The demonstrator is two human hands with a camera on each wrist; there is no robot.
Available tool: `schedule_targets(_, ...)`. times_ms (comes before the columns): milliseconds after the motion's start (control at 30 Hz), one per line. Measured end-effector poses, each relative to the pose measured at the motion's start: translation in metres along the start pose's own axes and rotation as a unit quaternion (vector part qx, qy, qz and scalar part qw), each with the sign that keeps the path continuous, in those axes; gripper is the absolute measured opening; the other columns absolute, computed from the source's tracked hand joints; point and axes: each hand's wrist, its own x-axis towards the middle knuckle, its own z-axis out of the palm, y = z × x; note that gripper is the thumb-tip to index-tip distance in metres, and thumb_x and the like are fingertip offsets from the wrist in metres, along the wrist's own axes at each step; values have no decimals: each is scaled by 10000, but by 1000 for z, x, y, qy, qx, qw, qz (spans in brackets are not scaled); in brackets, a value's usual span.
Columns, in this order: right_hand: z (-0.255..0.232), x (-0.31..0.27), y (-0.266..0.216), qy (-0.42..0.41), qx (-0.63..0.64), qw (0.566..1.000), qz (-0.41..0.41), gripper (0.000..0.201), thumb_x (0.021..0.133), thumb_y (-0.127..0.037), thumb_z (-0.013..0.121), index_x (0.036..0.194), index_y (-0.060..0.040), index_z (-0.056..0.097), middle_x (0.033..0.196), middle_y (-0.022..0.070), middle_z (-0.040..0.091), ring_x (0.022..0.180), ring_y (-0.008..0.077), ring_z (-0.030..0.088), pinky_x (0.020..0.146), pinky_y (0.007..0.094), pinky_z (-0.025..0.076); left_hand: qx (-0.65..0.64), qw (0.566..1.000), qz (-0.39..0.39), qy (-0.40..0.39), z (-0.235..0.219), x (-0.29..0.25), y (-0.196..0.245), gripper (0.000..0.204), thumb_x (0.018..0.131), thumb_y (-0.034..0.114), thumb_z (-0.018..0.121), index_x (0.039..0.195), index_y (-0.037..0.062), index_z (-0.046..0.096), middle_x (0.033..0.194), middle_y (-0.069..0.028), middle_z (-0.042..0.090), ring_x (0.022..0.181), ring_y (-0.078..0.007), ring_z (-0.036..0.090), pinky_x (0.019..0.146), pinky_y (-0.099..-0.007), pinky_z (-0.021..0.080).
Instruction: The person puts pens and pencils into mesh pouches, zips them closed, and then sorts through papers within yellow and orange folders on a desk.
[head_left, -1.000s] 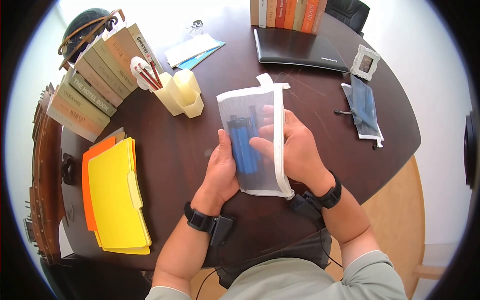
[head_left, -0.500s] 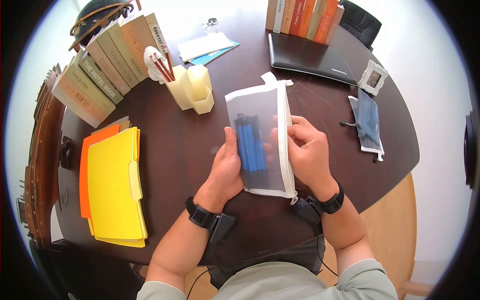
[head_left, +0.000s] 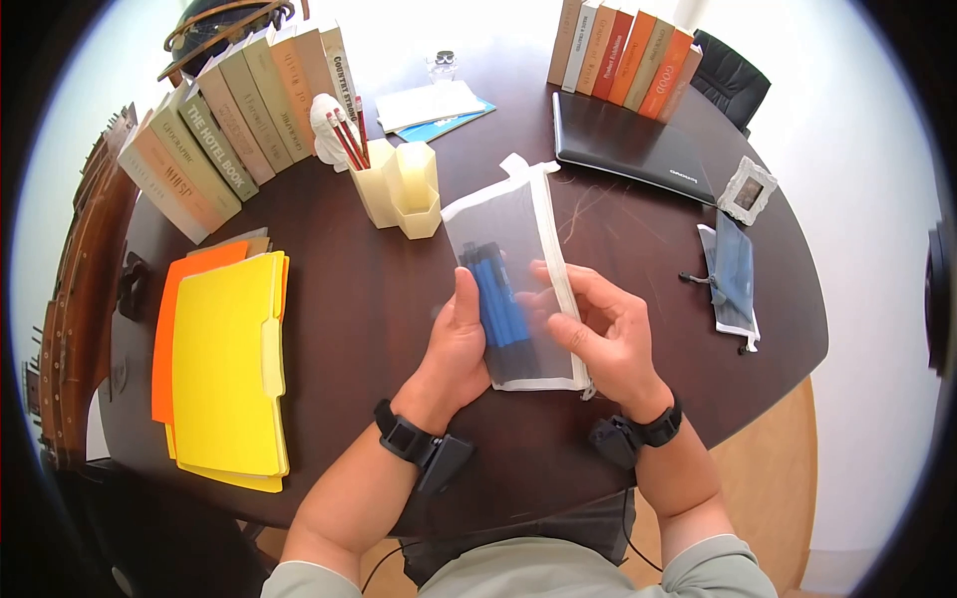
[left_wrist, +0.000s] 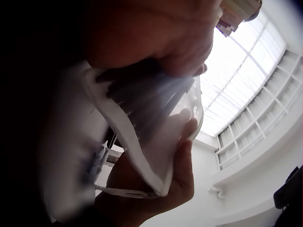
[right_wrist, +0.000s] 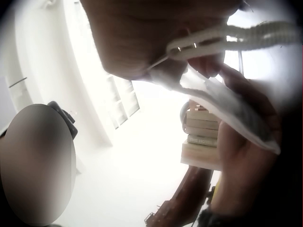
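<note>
A translucent mesh zip pouch (head_left: 493,214) with white edging is held up over the table, tilted slightly. Several blue pens (head_left: 506,304) with dark ends show through its mesh, bunched toward the left side. My left hand (head_left: 449,344) grips the pouch's left edge, thumb up along the front and fingers hidden behind. Along the right edge runs a white zipper (right_wrist: 227,42). My right hand (head_left: 623,339) holds this edge, its thumb in front and other fingers behind the mesh. In the left wrist view, the right hand (left_wrist: 175,170) wraps a lower corner of the pouch.
A second mesh pouch (head_left: 733,279) lies at the right, by a white picture frame (head_left: 748,189) and a closed black laptop (head_left: 633,149). Cream hexagonal holders (head_left: 407,194) stand behind my left hand. Yellow folders (head_left: 227,364) and a row of books (head_left: 234,130) occupy the left.
My right hand has shifted from fingers spread behind the mesh, through a curled grip at the zipper, to thumb in front and fingers behind. The pouch leans more to the left, its pens with it.
</note>
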Motion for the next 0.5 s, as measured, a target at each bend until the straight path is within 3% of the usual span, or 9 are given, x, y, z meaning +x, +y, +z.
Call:
schedule_targets(100, -2, -1, -2, 20, 30, 999, 32, 397, 963, 28, 630, 1359, 51, 627, 1310, 124, 661, 1104, 167, 678, 932, 314, 572, 21, 999, -6, -27, -2, 1, -2, 531, 998, 462, 674, 1356, 90, 551, 1140, -79, 705, 1052, -208, 703, 940, -419, 596)
schedule_targets(200, 1, -1, -3, 47, 62, 997, 24, 388, 975, 37, 615, 1363, 44, 616, 1265, 134, 689, 1081, 170, 688, 932, 323, 578, 30, 998, -25, -44, -6, -2, 0, 445, 975, 286, 756, 1335, 107, 564, 1109, -75, 709, 1037, -206, 706, 929, -413, 596)
schedule_targets(367, 5, 0, 3, 115, 123, 986, -8, 330, 1012, -33, 639, 1334, 30, 607, 1200, 149, 717, 1002, 161, 699, 862, 303, 588, -5, 999, 2, -33, -10, -3, 0, 354, 988, 231, 737, 1281, 108, 579, 1042, -56, 712, 992, -200, 708, 898, -396, 599)
schedule_targets(467, -1, 2, 9, 114, 98, 988, -21, 296, 1030, -77, 642, 1308, 23, 620, 1144, 142, 730, 932, 140, 697, 786, 277, 574, -45, 999, 17, 4, -13, 1, 0, 311, 997, 225, 724, 1250, 111, 583, 1013, -41, 703, 969, -193, 704, 883, -386, 598)
schedule_targets(500, 4, 3, 7, 127, 100, 987, -26, 260, 1040, -109, 644, 1267, 16, 644, 1057, 101, 736, 866, 103, 673, 727, 250, 539, -59, 998, 22, 20, -14, 3, 0, 299, 1000, 224, 720, 1242, 113, 584, 1007, -35, 699, 963, -189, 702, 878, -383, 597)
